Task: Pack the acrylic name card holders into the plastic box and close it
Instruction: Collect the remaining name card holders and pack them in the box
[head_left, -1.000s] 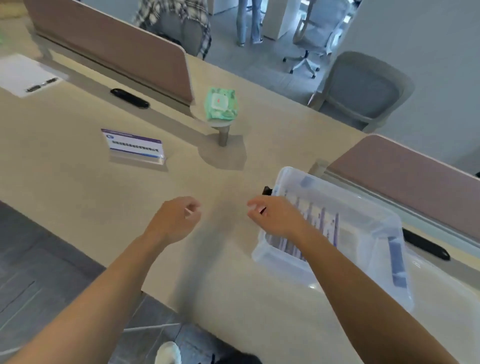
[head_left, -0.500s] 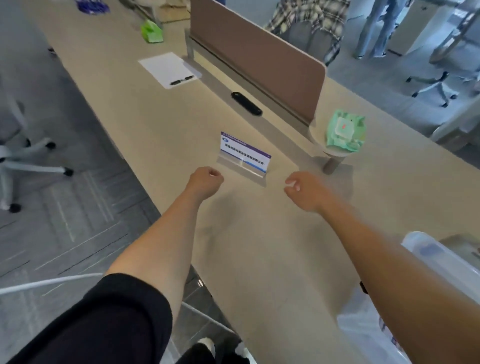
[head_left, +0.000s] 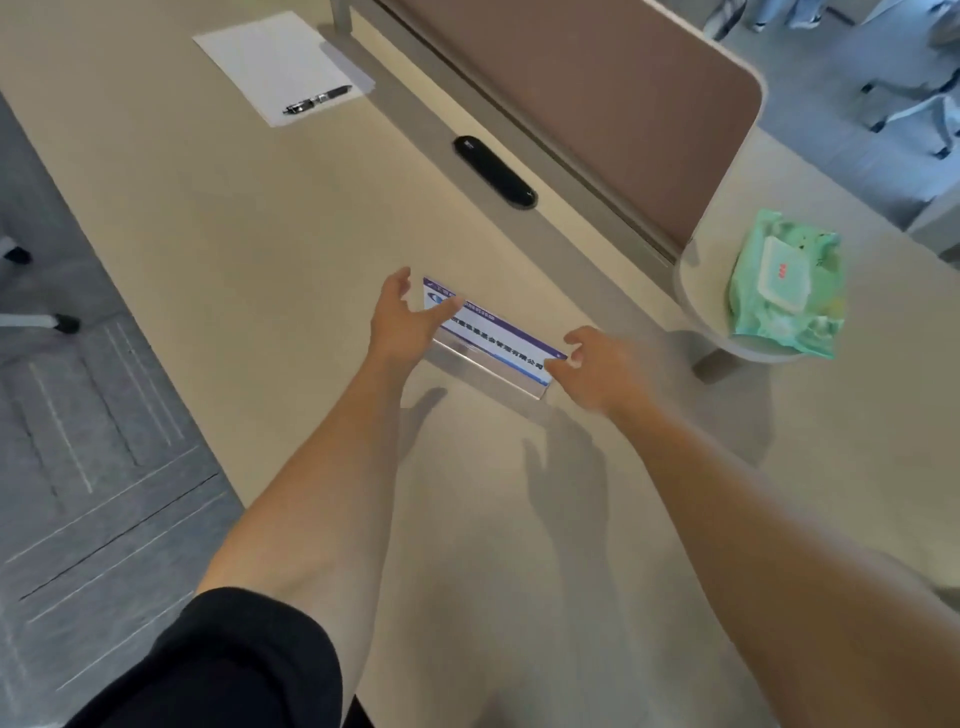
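Observation:
A clear acrylic name card holder (head_left: 493, 340) with a white and purple printed card stands on the beige desk (head_left: 260, 249). My left hand (head_left: 402, 322) is at its left end, fingers spread, thumb and fingertips just touching the card's corner. At its right end is my right hand (head_left: 597, 366), fingers curled apart, fingertips at the card's edge. Neither hand has closed on it. The plastic box is out of view.
A green wet-wipes pack (head_left: 784, 283) lies on a small round shelf (head_left: 691, 291) to the right. A brown divider panel (head_left: 597, 93) runs along the desk's back, with a black oval grommet (head_left: 493, 171) before it. A paper sheet (head_left: 270, 57) with a pen (head_left: 317, 98) lies far left. The desk edge drops to the floor at left.
The view has swung left, away from the plastic box. Both hands reached forward from loose fists and opened at the two ends of the name card holder.

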